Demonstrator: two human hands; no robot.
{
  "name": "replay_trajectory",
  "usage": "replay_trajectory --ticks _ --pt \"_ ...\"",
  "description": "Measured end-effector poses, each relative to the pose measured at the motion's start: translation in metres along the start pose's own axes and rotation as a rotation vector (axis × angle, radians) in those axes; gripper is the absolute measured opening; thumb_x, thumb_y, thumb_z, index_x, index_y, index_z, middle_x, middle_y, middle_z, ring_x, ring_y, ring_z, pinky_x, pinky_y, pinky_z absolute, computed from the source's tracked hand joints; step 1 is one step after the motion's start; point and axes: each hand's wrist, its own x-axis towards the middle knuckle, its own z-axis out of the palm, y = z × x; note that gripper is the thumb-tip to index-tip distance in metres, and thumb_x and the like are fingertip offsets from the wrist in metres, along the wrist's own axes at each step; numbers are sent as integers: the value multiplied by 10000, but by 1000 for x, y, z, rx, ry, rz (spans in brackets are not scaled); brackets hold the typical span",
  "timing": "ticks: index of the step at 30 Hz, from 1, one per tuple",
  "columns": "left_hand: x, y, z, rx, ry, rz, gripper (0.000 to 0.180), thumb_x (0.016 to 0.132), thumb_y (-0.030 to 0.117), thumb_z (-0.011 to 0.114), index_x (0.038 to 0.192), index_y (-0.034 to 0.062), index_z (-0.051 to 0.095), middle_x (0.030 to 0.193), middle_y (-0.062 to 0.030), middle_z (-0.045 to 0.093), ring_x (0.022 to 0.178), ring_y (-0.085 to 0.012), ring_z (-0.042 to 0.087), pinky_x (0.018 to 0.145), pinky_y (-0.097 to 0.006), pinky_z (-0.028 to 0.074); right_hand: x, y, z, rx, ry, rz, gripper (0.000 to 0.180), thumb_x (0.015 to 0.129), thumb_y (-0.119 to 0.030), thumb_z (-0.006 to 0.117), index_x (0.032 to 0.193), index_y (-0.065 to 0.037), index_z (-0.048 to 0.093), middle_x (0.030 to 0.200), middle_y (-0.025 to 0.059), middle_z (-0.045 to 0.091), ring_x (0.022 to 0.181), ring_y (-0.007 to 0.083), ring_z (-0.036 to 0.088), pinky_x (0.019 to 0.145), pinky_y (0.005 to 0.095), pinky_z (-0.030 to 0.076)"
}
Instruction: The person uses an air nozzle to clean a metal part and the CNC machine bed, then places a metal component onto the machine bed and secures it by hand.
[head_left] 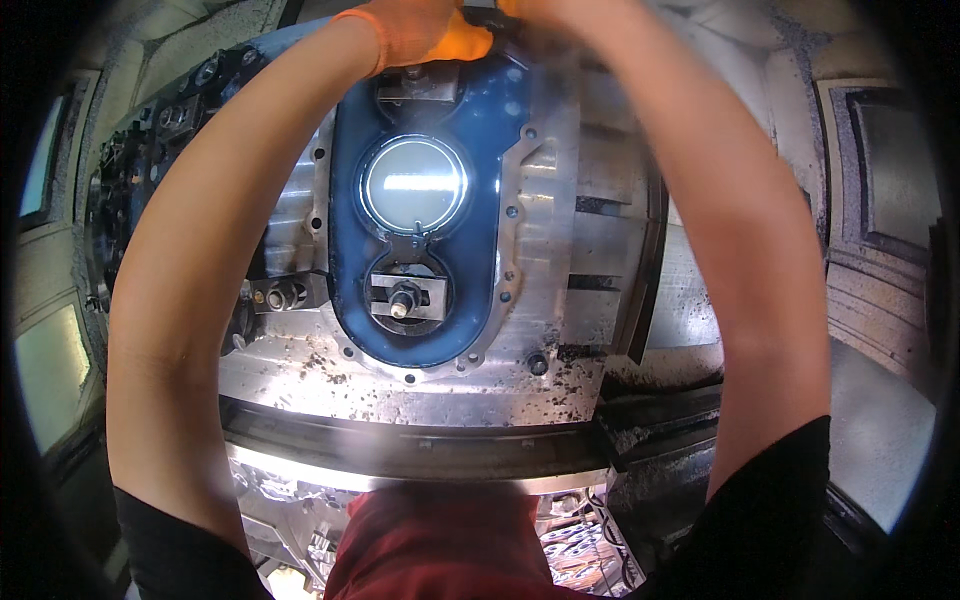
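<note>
Both my arms reach up and away to the top of a blue oval metal casting (350, 250) clamped on a silver machine fixture (540, 240). My left hand (425, 35) wears an orange glove and sits at the casting's upper clamp (418, 85); its fingers look closed on something I cannot make out. My right hand (535, 15) is at the frame's top edge, blurred and mostly cut off, next to the left hand. A round bright bore (414, 185) lies in the casting's middle. A lower strap clamp with a bolt (403, 298) holds its bottom.
Metal chips lie scattered on the fixture's lower face (400, 385) and on the dark ledge (650, 410) at the right. Grey machine enclosure walls (880, 200) surround the fixture. A dark tool rack (150, 150) stands at the left. My red garment (440, 545) shows at the bottom.
</note>
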Motion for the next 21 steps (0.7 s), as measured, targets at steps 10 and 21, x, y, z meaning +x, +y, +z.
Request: replay_trajectory --ticks 10,21 --pt "23 -14 23 -215 -124 -70 432 829 255 698 1216 64 679 1157 -219 729 1075 -346 685 937 -405 521 2 23 5 -601 453 -651 359 795 -161 750 1153 -146 745 1111 87 762 1046 262 733 871 359 572" --pt "82 -51 -5 426 -528 448 270 944 142 568 1194 132 669 1087 -114 735 1026 -297 696 847 -351 527 5 52 22 307 319 -331 353 927 -374 691 1101 -72 749 1092 226 737 1096 384 691 952 459 539"
